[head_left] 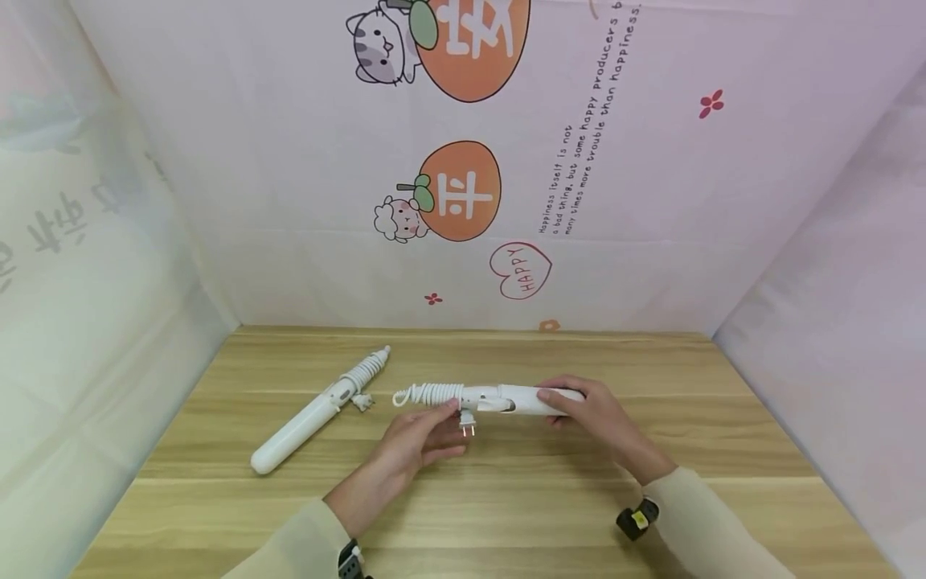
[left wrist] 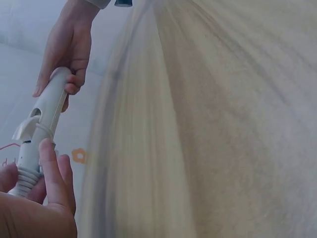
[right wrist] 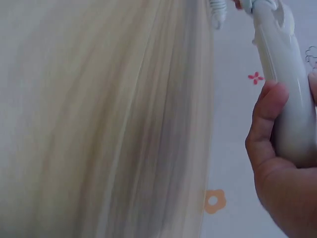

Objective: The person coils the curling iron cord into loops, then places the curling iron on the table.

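Note:
A white curling iron (head_left: 524, 400) lies crosswise between both hands, its cord (head_left: 434, 393) wound in tight coils around its left part. My left hand (head_left: 408, 442) holds the coiled end, thumb on top and fingers below. Beside that thumb hangs the two-pin plug (head_left: 467, 421). Around the smooth, rounded right end, my right hand (head_left: 596, 410) curls its thumb and fingers. The left wrist view shows a raised lever (left wrist: 26, 128) midway along the iron. In the right wrist view, the right hand's fingers (right wrist: 265, 116) wrap the smooth body.
A second white curling iron (head_left: 304, 430) lies slanted on the wooden table (head_left: 506, 515) to the left, its cord coiled and its plug (head_left: 362, 401) beside it. A printed white cloth (head_left: 615, 281) rises behind the table's back edge, with more cloth at both sides.

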